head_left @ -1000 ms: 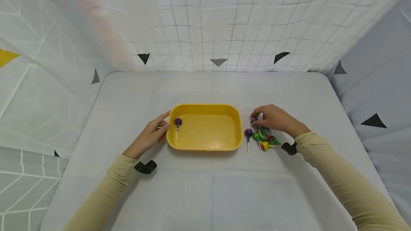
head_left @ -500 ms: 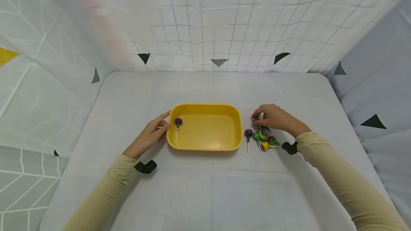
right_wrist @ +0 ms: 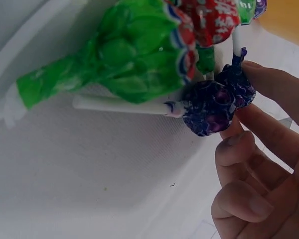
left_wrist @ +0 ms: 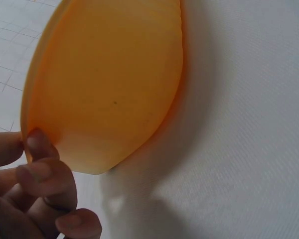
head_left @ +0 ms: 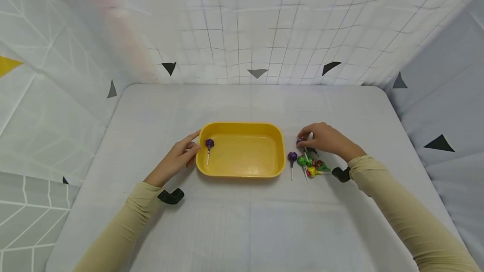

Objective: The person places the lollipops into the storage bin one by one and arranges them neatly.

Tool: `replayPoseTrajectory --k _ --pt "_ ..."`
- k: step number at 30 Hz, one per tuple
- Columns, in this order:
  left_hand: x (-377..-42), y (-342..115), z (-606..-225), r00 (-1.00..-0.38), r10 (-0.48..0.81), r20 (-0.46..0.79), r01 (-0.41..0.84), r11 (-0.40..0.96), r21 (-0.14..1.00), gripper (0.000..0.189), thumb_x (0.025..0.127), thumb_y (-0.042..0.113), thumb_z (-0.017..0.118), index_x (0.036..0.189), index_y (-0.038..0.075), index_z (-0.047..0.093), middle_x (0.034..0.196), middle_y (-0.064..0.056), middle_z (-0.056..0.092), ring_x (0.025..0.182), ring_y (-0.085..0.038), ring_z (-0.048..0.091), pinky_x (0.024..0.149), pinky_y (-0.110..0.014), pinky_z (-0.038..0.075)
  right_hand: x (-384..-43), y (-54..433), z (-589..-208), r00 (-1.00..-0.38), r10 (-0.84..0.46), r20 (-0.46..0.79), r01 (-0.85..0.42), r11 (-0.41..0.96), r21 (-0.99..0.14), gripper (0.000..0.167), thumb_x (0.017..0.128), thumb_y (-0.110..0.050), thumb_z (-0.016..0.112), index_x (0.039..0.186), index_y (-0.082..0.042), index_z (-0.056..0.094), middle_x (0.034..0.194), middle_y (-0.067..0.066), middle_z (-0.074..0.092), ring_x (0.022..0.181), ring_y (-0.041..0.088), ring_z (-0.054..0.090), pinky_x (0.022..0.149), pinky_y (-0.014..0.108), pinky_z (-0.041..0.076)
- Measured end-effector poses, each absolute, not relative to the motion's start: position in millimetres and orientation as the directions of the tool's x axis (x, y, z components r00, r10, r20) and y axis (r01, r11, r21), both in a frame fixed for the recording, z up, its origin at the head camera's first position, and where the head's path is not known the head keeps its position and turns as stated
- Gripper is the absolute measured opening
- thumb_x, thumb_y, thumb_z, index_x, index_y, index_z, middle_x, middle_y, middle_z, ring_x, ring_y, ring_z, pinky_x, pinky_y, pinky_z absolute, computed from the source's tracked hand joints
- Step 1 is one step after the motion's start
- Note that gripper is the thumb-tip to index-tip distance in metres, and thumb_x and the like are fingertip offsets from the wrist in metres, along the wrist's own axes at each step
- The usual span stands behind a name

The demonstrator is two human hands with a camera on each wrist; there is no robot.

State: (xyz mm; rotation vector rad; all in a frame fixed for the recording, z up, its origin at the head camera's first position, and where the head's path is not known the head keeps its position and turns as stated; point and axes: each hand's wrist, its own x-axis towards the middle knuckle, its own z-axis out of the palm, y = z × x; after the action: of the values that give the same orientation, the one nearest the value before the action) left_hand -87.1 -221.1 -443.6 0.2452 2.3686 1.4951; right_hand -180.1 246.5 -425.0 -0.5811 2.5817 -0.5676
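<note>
My left hand [head_left: 177, 153] is at the left end of a yellow tray [head_left: 242, 176], its fingertips holding the rim. In the left wrist view a fingertip [left_wrist: 40, 144] lies against the tray's outer wall. Inside the tray, near that end, lies one purple lollipop [head_left: 209, 143]. To the tray's right, my right hand [head_left: 321, 138] pinches the head of another purple lollipop [head_left: 300, 141], its white stick pointing toward the pile. The right wrist view shows this lollipop [right_wrist: 240, 87] between thumb and finger, with a second purple lollipop [right_wrist: 209, 108] right beside it.
Below the right hand lie a green lollipop [head_left: 301, 160], a yellow one [head_left: 311, 172] and several others. A separate purple lollipop [head_left: 292, 157] lies between pile and tray. White cloth covers the table [head_left: 242, 221]; patterned white sheets [head_left: 242, 32] stand behind it.
My right hand has shifted very slightly right with the pinched lollipop. The left hand and tray stay in place.
</note>
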Motion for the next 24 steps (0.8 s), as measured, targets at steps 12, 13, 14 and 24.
replayPoseTrajectory --k 12,13,14,24 --pt "-86 -221 -441 -0.932 0.319 -0.174 -0.022 0.429 0.903 0.056 0.111 0.025 0.049 0.163 0.014 0.032 0.086 -0.016 0.053 0.066 -0.017 0.049 0.058 -0.025 0.043 -182 249 -426 -0.815 -0.476 -0.331 -0.306 0.838 -0.451 0.025 0.096 -0.032 0.075 0.113 -0.014 0.079 0.104 0.001 0.078 0.082 0.014 0.064 0.075 0.035 0.055" --pt "-86 -221 -441 -0.931 0.32 -0.173 -0.021 0.427 0.904 0.056 0.111 0.025 0.049 0.163 0.014 0.032 0.085 -0.015 0.053 0.066 -0.017 0.049 0.059 -0.025 0.043 -182 250 -426 -0.817 -0.474 -0.329 -0.304 0.838 -0.453 0.025 0.096 -0.033 0.075 0.112 -0.014 0.079 0.103 0.001 0.078 0.082 0.015 0.064 0.074 0.034 0.055" --pt "-85 -221 -441 -0.932 0.318 -0.174 -0.023 0.427 0.904 0.056 0.111 0.025 0.049 0.163 0.015 0.032 0.085 -0.015 0.054 0.065 -0.016 0.049 0.059 -0.025 0.043 -182 250 -425 -0.82 -0.47 -0.326 -0.299 0.839 -0.455 0.025 0.096 -0.033 0.075 0.112 -0.014 0.079 0.102 0.001 0.078 0.081 0.015 0.064 0.074 0.033 0.054" --pt "-85 -221 -442 -0.932 0.315 -0.177 -0.03 0.421 0.907 0.055 0.112 0.03 0.047 0.163 0.02 0.032 0.084 -0.009 0.053 0.065 -0.014 0.049 0.059 -0.025 0.043 -184 252 -417 -0.846 -0.438 -0.302 -0.271 0.843 -0.464 0.024 0.096 -0.033 0.076 0.11 -0.013 0.078 0.102 0.001 0.077 0.083 0.019 0.062 0.071 0.032 0.052"
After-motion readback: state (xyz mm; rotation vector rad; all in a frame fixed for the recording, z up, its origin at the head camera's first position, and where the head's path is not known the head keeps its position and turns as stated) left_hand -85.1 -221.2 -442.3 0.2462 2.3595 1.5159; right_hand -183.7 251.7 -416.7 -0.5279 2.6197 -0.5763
